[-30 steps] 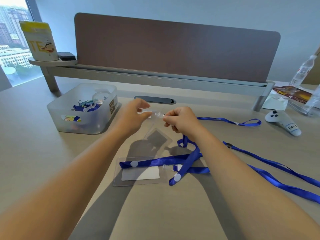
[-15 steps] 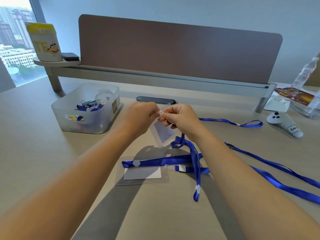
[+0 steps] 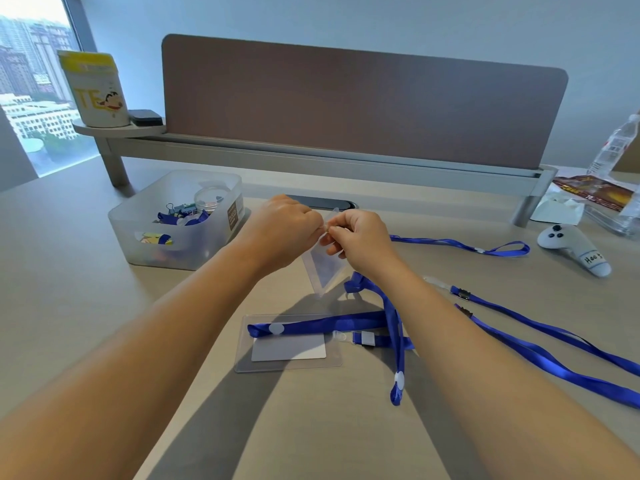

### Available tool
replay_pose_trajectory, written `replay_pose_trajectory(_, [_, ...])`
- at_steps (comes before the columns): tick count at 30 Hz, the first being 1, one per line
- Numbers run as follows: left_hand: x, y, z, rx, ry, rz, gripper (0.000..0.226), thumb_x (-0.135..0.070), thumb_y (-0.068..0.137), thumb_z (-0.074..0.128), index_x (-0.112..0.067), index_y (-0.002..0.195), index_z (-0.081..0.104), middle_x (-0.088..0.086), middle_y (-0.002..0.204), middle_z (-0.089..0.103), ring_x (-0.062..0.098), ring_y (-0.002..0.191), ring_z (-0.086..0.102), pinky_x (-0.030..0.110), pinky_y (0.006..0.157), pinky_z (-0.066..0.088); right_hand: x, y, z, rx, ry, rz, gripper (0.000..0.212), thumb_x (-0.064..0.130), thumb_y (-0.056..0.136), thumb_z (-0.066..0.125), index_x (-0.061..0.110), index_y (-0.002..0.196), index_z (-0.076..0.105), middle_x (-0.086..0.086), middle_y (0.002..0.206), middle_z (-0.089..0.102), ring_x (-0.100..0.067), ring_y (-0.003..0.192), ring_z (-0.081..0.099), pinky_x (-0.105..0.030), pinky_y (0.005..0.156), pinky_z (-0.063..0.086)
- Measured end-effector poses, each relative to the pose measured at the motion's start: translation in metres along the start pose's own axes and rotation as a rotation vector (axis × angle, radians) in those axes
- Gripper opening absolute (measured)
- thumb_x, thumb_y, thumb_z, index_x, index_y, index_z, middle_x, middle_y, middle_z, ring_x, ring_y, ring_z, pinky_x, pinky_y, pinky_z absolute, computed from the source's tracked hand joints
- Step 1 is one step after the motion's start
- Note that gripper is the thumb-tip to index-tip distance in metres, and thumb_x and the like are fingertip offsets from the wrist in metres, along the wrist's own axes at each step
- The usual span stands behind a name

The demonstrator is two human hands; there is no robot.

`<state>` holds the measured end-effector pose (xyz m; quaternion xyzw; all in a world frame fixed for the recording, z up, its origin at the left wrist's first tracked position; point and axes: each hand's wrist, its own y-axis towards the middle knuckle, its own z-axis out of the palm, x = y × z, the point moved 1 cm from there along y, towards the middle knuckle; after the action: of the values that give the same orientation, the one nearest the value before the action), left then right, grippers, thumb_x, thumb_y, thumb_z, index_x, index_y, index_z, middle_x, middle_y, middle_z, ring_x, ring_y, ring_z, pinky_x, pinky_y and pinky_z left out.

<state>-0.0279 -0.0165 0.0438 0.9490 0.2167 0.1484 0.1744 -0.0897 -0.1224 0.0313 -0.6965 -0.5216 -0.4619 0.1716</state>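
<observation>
A pale wood desk (image 3: 69, 306) runs back to a brown partition screen (image 3: 346, 109) on a grey rail, with a window at the far left. Above the middle of the desk, the left hand (image 3: 277, 233) and right hand (image 3: 360, 237) meet fingertip to fingertip, both pinching the top of a clear badge holder (image 3: 323, 271) that hangs tilted, off the surface. A blue lanyard (image 3: 391, 317) trails down from under the right hand; where it attaches is hidden. It crosses a second badge holder (image 3: 287, 344) lying flat directly below. A translucent bin (image 3: 173, 223) of clips sits just left of the left hand. More lanyards (image 3: 540, 344) sprawl to the right, and a white controller (image 3: 571, 247) lies beyond them. Bare desk shows left of the left forearm, up to the near edge.
</observation>
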Motion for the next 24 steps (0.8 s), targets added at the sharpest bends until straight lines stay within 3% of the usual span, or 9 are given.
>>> replay_pose_trajectory(4, [0.004, 0.0, 0.003, -0.022, 0.045, 0.015, 0.026, -0.022, 0.092, 0.046, -0.004, 0.105, 0.061, 0.013, 0.105, 0.07, 0.025, 0.094, 0.064, 0.032, 0.095, 0.043, 0.002, 0.0, 0.002, -0.001, -0.067, -0.019, 0.026, 0.009, 0.096, 0.04, -0.003, 0.108, 0.059, -0.021, 0.104, 0.068, -0.002, 0.057, 0.05, -0.012, 0.058, 0.042])
replay_pose_trajectory(6, [0.003, -0.002, 0.001, -0.129, 0.128, 0.091, 0.015, -0.016, 0.077, 0.068, -0.002, 0.081, 0.068, 0.013, 0.077, 0.074, 0.025, 0.068, 0.069, 0.033, 0.075, 0.055, 0.004, -0.001, 0.003, -0.011, -0.097, -0.033, 0.026, 0.01, 0.096, 0.04, -0.003, 0.109, 0.059, -0.02, 0.104, 0.067, -0.002, 0.059, 0.049, -0.017, 0.061, 0.045])
replay_pose_trajectory(9, [0.001, -0.004, 0.001, -0.218, 0.217, 0.117, 0.025, -0.018, 0.049, 0.087, -0.005, 0.052, 0.065, 0.007, 0.045, 0.067, 0.019, 0.037, 0.061, 0.026, 0.047, 0.055, 0.008, -0.001, 0.004, -0.031, -0.148, -0.042, 0.027, 0.013, 0.096, 0.039, -0.002, 0.109, 0.059, -0.018, 0.104, 0.067, -0.011, 0.069, 0.052, -0.025, 0.072, 0.041])
replay_pose_trajectory(13, [-0.002, -0.006, 0.001, -0.233, 0.201, 0.108, 0.027, -0.017, 0.047, 0.087, -0.004, 0.049, 0.064, 0.008, 0.043, 0.066, 0.019, 0.035, 0.06, 0.026, 0.042, 0.054, 0.013, 0.0, 0.005, 0.007, -0.194, -0.028, 0.029, 0.016, 0.097, 0.04, -0.001, 0.111, 0.058, -0.01, 0.093, 0.058, -0.015, 0.082, 0.05, -0.025, 0.073, 0.039])
replay_pose_trajectory(19, [0.002, -0.01, 0.004, -0.233, 0.077, 0.071, 0.022, -0.007, 0.052, 0.084, -0.002, 0.05, 0.063, 0.012, 0.041, 0.064, 0.021, 0.033, 0.057, 0.027, 0.041, 0.053, 0.014, -0.001, 0.006, 0.061, -0.139, 0.012, 0.028, 0.016, 0.095, 0.044, -0.005, 0.103, 0.061, -0.005, 0.077, 0.052, -0.016, 0.076, 0.048, -0.027, 0.073, 0.039])
replay_pose_trajectory(24, [0.005, -0.008, 0.006, -0.311, -0.075, -0.038, 0.015, -0.01, 0.067, 0.062, 0.0, 0.056, 0.064, 0.015, 0.05, 0.069, 0.026, 0.04, 0.062, 0.032, 0.044, 0.054, 0.016, 0.001, 0.01, -0.044, 0.038, 0.053, 0.024, 0.012, 0.091, 0.049, -0.006, 0.099, 0.064, -0.006, 0.075, 0.054, -0.017, 0.077, 0.048, -0.029, 0.073, 0.041])
